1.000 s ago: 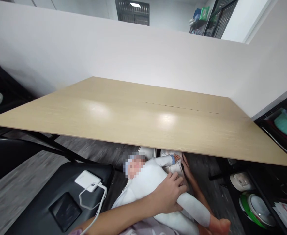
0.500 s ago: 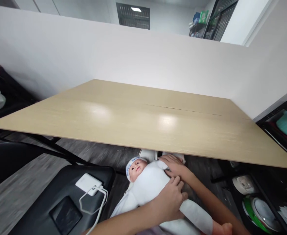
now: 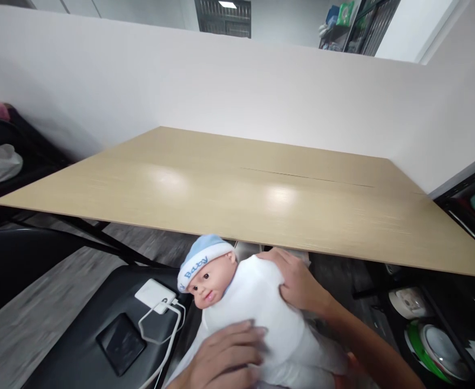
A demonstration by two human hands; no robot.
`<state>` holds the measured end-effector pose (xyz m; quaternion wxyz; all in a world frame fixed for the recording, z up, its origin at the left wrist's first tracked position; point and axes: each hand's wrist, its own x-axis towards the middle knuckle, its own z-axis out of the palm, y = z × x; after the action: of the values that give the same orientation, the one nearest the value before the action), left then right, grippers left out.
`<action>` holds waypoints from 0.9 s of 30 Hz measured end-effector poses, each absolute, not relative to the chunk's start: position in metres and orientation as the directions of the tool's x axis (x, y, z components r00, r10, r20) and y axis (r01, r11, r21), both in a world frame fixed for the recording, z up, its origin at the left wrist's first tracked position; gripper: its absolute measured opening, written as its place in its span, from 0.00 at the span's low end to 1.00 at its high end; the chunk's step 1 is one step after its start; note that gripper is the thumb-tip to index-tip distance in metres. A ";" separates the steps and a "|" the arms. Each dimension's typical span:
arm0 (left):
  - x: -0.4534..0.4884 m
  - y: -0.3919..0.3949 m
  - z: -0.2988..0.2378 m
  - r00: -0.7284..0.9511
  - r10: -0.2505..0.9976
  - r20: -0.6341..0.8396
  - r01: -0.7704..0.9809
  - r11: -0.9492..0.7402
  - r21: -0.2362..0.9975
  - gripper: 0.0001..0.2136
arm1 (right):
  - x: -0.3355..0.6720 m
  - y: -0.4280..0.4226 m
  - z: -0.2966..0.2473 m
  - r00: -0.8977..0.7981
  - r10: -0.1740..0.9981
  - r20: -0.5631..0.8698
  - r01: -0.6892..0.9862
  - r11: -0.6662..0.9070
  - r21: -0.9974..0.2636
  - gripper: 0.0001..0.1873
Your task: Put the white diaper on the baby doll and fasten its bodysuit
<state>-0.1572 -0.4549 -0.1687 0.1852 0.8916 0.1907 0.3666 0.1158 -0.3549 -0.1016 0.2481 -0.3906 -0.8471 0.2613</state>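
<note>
White fabric covers the body of the doll, which lies on the person's side of the table, close by its near edge. Its head is turned toward the table's left end, in a blue-and-white cap lettered "Baby". The right hand, the one nearer the table, curves round the doll's upper body and has hold of it. Farther from the table, the left hand is blurred over the doll's front, fingers stretched out and unclenched; I can't tell whether it presses down. Before the table's left part, a black chair carries a flat white box with a white cable, plus a dark flat device. Near the table's right end I see a green-rimmed container. Behind the table stands a white partition.
</note>
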 end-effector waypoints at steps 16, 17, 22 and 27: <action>-0.119 -0.273 -0.116 0.463 0.868 0.179 0.641 -0.468 0.608 0.32 | 0.210 -0.315 -0.121 0.229 0.940 0.252 0.553 0.087 -0.829 0.24; -0.116 -0.266 -0.114 0.468 0.866 0.176 0.665 -0.476 0.576 0.31 | 0.219 -0.313 -0.119 0.200 0.946 0.254 0.646 0.067 -0.761 0.24; -0.113 -0.238 -0.112 0.536 0.825 0.181 0.686 -0.550 0.476 0.26 | 0.261 -0.310 -0.115 0.055 0.966 0.252 0.836 0.093 -0.541 0.19; -0.130 -0.215 -0.124 0.576 0.767 0.283 0.680 -0.642 0.355 0.25 | 0.293 -0.316 -0.135 0.040 0.963 0.266 0.852 0.106 -0.513 0.21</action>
<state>-0.1296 -0.2154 -0.1242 0.1040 0.8817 0.4101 0.2089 0.2933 -0.3156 -0.1351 0.2874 -0.6615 -0.6859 0.0970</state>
